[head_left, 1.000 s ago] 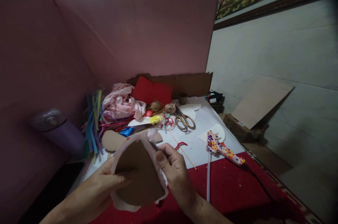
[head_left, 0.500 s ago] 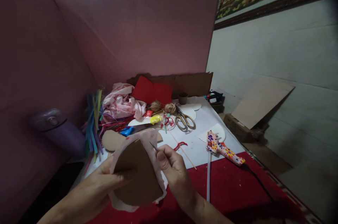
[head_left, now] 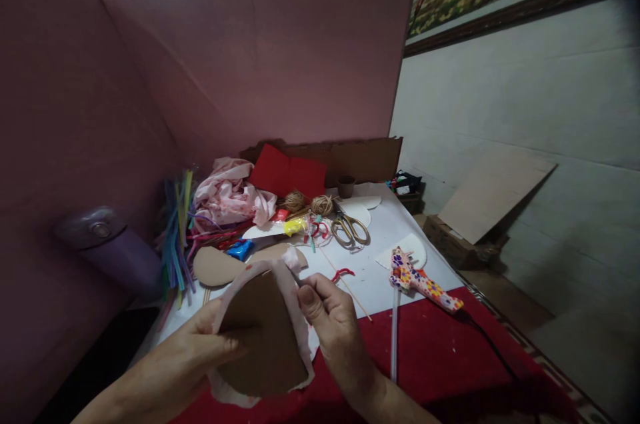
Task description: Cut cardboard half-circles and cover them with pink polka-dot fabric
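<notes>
My left hand (head_left: 193,354) holds up a brown cardboard piece (head_left: 263,337) with a rounded top, thumb pressed on its face. Pink-white fabric (head_left: 287,281) wraps round its edge. My right hand (head_left: 333,327) is closed at the piece's right edge, fingers pinched on the fabric there; a thin needle-like tool seen a moment ago is hidden now. Both hands hover over the red cloth (head_left: 450,351) at the table's near side.
A flowered glue gun (head_left: 423,281) with its cord lies to the right on white paper (head_left: 385,237). Behind are gold scissors (head_left: 350,229), twine balls (head_left: 323,204), crumpled pink fabric (head_left: 227,197), coloured straws (head_left: 175,237), a red card (head_left: 287,171) and a purple bottle (head_left: 113,247). Pink boards wall the back and left.
The cardboard piece dropped slightly and tilted. My right hand's thin metal tool, visible half a second ago at the fabric edge, is now hidden behind the fingers and fabric.
</notes>
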### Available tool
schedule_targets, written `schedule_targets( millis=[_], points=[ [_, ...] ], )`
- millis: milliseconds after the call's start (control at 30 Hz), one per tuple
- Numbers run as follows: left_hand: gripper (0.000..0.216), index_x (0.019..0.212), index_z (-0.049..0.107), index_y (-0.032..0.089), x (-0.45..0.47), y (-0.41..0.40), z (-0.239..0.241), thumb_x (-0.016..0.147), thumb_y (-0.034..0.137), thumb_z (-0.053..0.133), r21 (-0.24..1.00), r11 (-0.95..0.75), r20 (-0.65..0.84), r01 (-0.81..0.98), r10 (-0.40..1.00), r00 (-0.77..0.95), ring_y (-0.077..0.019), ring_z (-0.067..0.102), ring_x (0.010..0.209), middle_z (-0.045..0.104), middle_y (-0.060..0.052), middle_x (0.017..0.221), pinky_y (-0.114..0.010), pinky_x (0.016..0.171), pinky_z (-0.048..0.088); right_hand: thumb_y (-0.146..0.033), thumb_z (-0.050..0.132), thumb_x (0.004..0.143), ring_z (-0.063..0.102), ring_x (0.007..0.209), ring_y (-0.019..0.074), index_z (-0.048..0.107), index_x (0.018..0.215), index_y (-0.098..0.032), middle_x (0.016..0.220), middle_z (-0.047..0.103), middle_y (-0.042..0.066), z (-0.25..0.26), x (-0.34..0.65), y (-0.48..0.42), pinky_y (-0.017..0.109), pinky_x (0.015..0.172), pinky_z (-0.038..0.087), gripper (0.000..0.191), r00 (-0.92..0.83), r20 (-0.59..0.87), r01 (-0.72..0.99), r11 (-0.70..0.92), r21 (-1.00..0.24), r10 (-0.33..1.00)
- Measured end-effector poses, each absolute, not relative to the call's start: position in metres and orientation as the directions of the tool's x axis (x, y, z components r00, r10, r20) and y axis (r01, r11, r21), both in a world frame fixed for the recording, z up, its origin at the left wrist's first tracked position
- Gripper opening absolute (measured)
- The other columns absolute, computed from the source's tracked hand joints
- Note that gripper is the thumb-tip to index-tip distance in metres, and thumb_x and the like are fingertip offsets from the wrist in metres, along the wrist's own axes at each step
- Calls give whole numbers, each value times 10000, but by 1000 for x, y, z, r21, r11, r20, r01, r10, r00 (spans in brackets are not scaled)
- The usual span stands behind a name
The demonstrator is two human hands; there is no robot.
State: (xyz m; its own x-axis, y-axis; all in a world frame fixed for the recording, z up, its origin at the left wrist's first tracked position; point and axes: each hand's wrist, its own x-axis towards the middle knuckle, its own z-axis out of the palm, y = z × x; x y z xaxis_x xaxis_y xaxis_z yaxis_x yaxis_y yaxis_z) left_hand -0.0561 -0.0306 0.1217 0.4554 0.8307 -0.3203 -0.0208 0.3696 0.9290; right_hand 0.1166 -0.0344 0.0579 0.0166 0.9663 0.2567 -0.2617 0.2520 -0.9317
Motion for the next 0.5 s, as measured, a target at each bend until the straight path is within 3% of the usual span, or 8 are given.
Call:
schedule_targets(
  millis=[133, 333, 500],
  points=[
    [404, 1067, 706, 239, -59, -30, 119, 665, 236, 751, 928, 373, -325, -8, 820, 471, -214, 632, 768, 722, -51, 831, -271, 683, 491, -475, 532, 868, 347, 621, 116, 528, 815, -174, 686, 430, -29, 61, 119, -35, 232, 545, 294, 306, -21, 286, -303, 266, -915, 958],
    [440, 1113, 682, 272, -61, -29, 120, 680, 217, 738, 923, 385, -327, -25, 815, 479, -228, 627, 848, 722, -48, 916, -293, 746, 488, -472, 502, 889, 326, 601, 107, 498, 771, -178, 660, 398, -38, 58, 120, -36, 229, 530, 276, 317, -38, 282, -285, 260, -922, 959],
    [396, 1048, 715, 252, -59, -30, 122, 655, 233, 758, 925, 380, -340, 4, 823, 456, -222, 631, 812, 726, -48, 873, -276, 709, 491, -461, 496, 896, 333, 613, 110, 510, 798, -174, 676, 410, -34, 59, 120, -37, 235, 537, 279, 304, -57, 292, -301, 262, -917, 955]
  ],
)
